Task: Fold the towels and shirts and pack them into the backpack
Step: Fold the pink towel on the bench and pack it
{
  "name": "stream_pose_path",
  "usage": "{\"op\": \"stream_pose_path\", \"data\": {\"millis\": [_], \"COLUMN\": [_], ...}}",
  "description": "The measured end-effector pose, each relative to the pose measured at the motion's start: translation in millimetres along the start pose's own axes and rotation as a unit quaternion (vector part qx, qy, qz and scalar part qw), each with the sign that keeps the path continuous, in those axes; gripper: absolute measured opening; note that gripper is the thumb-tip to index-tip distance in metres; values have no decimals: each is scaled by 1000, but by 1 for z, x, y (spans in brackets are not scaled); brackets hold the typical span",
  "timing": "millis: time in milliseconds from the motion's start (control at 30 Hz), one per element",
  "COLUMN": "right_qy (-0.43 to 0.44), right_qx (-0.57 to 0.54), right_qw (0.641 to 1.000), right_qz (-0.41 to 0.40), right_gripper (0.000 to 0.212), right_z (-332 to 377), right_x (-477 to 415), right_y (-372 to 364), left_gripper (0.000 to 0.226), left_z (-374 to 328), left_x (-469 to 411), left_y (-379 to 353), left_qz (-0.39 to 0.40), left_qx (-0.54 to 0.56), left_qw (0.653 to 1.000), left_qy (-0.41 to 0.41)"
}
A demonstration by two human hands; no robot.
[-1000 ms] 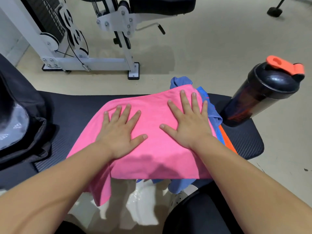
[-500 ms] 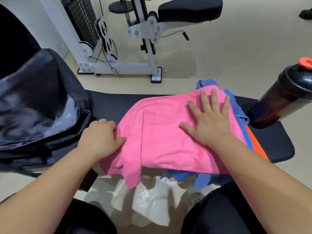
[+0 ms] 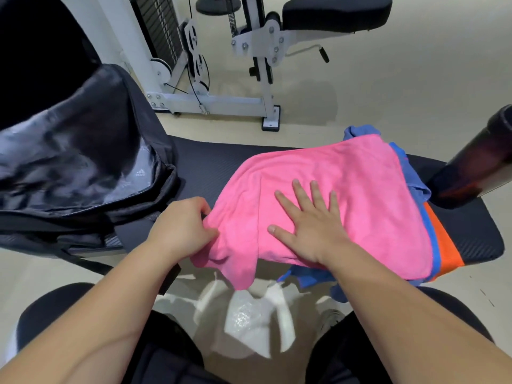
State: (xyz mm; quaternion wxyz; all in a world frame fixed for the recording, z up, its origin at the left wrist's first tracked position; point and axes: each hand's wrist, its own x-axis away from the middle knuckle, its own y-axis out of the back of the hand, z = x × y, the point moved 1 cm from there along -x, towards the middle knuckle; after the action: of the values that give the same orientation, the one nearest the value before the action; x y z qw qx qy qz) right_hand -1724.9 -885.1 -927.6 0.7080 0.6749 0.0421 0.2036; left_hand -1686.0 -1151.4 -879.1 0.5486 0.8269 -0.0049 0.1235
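The left hand (image 3: 182, 225) has quit pressing flat and now pinches the edge of the pink towel (image 3: 346, 184) nearest the backpack (image 3: 83, 162), right hand (image 3: 310, 225) still spread flat on it upon the worktop (image 3: 210, 162), so a fold looks imminent

Fuzzy matt pink towel (image 3: 318, 173); shiny-lined backpack (image 3: 83, 151); textured bench pad (image 3: 205, 164).
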Motion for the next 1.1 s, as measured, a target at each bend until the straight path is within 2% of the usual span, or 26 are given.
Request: {"op": "stream_pose_path", "data": {"millis": [100, 200, 300, 367, 467, 500, 567, 633, 667, 733, 800, 867, 933, 1033, 1100], "right_qy": [-2, -2, -3, -5, -8, -9, -10, -12, -13, -18, -30, -54, -68, -4, 85], "right_qx": [2, -2, -10, -25, -49, -55, -65, -82, -92, -115, -146, -189, -198, -164, -156], "right_qw": [1000, 1000, 1000, 1000, 999, 998, 998, 996, 996, 993, 989, 980, 976, 977, 976], "right_qz": [-4, -5, -2, 7, 18, 19, 18, 16, 12, 0, -9, -23, -67, -133, -126], "right_gripper": [83, 82, 83, 82, 80, 79, 78, 78, 78, 82, 84, 83, 79, 69, 57], "right_z": [1, 0, -1, -3, -4, -4, -3, -4, -4, -5, -5, -3, 5, 35, 63], "right_x": [0, 0, -1, -2, -1, -1, -1, -2, -2, -2, -2, -4, -9, -17, -24], "right_y": [0, -1, 0, 2, 4, 4, 5, 6, 6, 6, 8, 13, 22, 43, 56], "left_gripper": [12, 19, 11, 6, 5, 9, 25, 40, 45, 41, 31, 23, 27, 44, 47], "left_z": [5, -3, -13, -18, -27, -29, -32, -34, -32, -26, -17, -6, 6, 16, 17], "left_x": [0, -3, -9, -14, -19, -20, -19, -9, -3, 4, 7, 9, 7, 7, 7], "left_y": [1, 12, 32, 47, 56, 53, 35, 12, 5, 2, 5, 9, 9, 1, -3], "left_qz": [-9, -84, -172, -230, -286, -266, -140, 15, 54, 38, -33, -100, -99, -61, -59], "left_qx": [5, 93, 122, 103, -8, -61, -154, -181, -170, -100, -48, -40, -64, -107, -116], "left_qw": [1000, 992, 977, 967, 953, 954, 964, 957, 952, 958, 964, 973, 985, 990, 990], "left_qy": [-3, -7, -18, -47, -104, -122, -167, -225, -247, -266, -258, -205, -123, -67, -63]}}
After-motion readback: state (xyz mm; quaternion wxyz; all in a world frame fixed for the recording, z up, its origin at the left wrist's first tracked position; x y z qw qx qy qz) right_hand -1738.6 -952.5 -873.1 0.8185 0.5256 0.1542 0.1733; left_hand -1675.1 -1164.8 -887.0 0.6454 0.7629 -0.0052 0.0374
